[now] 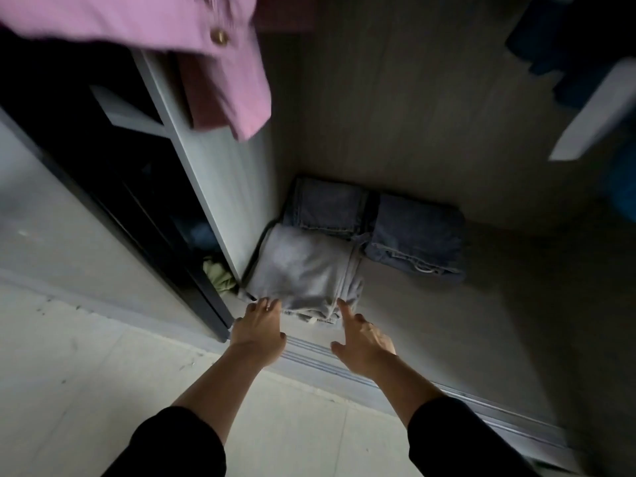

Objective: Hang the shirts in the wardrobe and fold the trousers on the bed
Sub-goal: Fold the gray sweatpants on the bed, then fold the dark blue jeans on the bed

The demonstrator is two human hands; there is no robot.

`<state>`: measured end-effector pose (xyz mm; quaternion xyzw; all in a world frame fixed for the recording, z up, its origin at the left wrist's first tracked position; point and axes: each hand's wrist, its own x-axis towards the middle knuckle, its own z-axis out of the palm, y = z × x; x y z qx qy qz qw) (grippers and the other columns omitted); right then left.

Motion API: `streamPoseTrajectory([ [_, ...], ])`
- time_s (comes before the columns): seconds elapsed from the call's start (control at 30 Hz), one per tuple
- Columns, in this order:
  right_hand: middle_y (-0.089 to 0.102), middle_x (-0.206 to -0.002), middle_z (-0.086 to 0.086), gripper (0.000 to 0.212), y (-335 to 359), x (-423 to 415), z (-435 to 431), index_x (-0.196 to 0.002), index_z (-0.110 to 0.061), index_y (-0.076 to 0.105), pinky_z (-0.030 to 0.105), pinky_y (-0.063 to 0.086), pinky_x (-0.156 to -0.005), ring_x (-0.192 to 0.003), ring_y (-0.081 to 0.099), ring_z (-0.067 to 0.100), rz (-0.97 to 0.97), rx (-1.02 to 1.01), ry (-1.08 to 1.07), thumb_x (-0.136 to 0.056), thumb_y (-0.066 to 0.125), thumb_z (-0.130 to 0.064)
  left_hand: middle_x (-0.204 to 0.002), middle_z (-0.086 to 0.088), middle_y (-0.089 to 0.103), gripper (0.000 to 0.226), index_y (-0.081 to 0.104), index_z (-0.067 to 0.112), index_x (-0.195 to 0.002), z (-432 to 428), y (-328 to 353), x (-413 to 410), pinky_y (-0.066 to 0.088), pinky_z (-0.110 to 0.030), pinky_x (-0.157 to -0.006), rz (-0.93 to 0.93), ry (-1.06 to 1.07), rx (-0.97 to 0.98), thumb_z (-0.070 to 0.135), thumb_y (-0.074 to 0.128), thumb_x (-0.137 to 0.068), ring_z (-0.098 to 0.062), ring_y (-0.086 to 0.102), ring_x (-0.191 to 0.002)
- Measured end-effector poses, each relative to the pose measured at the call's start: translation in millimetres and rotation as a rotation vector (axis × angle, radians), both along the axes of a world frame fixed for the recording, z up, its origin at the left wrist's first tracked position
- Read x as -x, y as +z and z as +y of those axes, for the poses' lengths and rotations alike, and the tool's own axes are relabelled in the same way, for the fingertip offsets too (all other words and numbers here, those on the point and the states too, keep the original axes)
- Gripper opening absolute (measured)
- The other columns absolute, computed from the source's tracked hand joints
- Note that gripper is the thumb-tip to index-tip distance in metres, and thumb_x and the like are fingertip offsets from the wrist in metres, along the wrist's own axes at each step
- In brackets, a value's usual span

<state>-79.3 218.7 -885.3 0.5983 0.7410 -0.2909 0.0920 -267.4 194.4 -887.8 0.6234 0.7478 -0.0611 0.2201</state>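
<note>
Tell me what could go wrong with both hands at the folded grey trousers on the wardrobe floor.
The grey trousers have loose layers at the near edge, where the left hand and right hand touch; a shove may undo the fold. Pushed back, they could rumple the folded jeans just behind.

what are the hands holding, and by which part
Nothing is gripped: the left hand and right hand are open, fingertips touching the near edge of the folded grey trousers.

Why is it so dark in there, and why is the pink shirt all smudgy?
Head view: the wardrobe floor is dim, so the folded jeans look murky; the pink shirt is smeared by motion blur; the tiles outside are brighter.
</note>
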Motion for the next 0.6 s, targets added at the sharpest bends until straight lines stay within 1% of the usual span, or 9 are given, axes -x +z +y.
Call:
streamPoseTrajectory([
  [0.07, 0.053, -0.128, 0.010, 0.078, 52, -9, -18, -0.150, -0.032, 0.004, 0.041, 0.049, -0.085, -0.111, 0.057, 0.031, -0.006, -0.013, -0.047, -0.091, 0.054, -0.037, -0.137, -0.002, 0.043, 0.051, 0.036, 0.019, -0.136, -12, 51, -15, 0.045, -0.038, -0.095, -0.054, -0.023, -0.003, 0.018, 0.051, -0.088, -0.021, 0.042, -0.123],
  [0.17, 0.058, -0.122, 0.010, 0.067, 137, -23, -43, -0.143, -0.030, 0.016, 0.041, 0.050, -0.083, -0.107, 0.060, 0.031, 0.021, -0.037, -0.116, -0.090, 0.055, -0.037, -0.137, -0.002, 0.046, 0.053, 0.037, 0.020, -0.139, -30, 135, -37, 0.046, -0.035, -0.091, -0.107, -0.055, -0.045, 0.020, 0.052, -0.088, -0.021, 0.045, -0.123],
  [0.27, 0.058, -0.125, 0.012, 0.065, 228, -38, -73, -0.143, -0.026, 0.020, 0.041, 0.050, -0.086, -0.110, 0.059, 0.032, 0.040, -0.025, -0.180, -0.090, 0.056, -0.037, -0.132, -0.002, 0.051, 0.048, 0.042, 0.019, -0.134, -54, 224, -59, 0.046, -0.034, -0.087, -0.139, -0.094, -0.071, 0.021, 0.053, -0.087, -0.021, 0.049, -0.119],
  [0.37, 0.057, -0.128, 0.014, 0.064, 326, -61, -110, -0.144, -0.021, 0.024, 0.040, 0.049, -0.088, -0.113, 0.058, 0.033, 0.053, -0.019, -0.266, -0.090, 0.056, -0.035, -0.127, -0.005, 0.054, 0.045, 0.046, 0.017, -0.131, -76, 318, -78, 0.046, -0.034, -0.084, -0.159, -0.169, -0.037, 0.022, 0.053, -0.087, -0.025, 0.051, -0.116],
  [0.5, 0.057, -0.125, 0.014, 0.060, 435, -97, -170, -0.140, -0.019, 0.030, 0.037, 0.047, -0.086, -0.113, 0.057, 0.033, 0.049, -0.058, -0.368, -0.089, 0.057, -0.035, -0.127, -0.008, 0.057, 0.041, 0.049, 0.017, -0.126, -109, 426, -112, 0.047, -0.035, -0.086, -0.147, -0.283, -0.012, 0.024, 0.054, -0.086, -0.028, 0.053, -0.116],
  [0.57, 0.057, -0.125, 0.013, 0.055, 479, -120, -205, -0.135, -0.016, 0.035, 0.036, 0.046, -0.085, -0.113, 0.056, 0.033, 0.048, -0.083, -0.426, -0.089, 0.058, -0.036, -0.130, -0.005, 0.055, 0.042, 0.048, 0.020, -0.128, -129, 469, -139, 0.045, -0.034, -0.089, -0.164, -0.341, -0.013, 0.025, 0.054, -0.087, -0.027, 0.052, -0.119],
  [0.6, 0.056, -0.125, 0.013, 0.053, 490, -128, -217, -0.133, -0.016, 0.037, 0.036, 0.046, -0.085, -0.113, 0.056, 0.032, 0.045, -0.097, -0.433, -0.089, 0.058, -0.036, -0.132, -0.003, 0.053, 0.043, 0.047, 0.022, -0.130, -136, 480, -149, 0.044, -0.033, -0.091, -0.178, -0.356, -0.014, 0.027, 0.054, -0.087, -0.025, 0.050, -0.121],
])
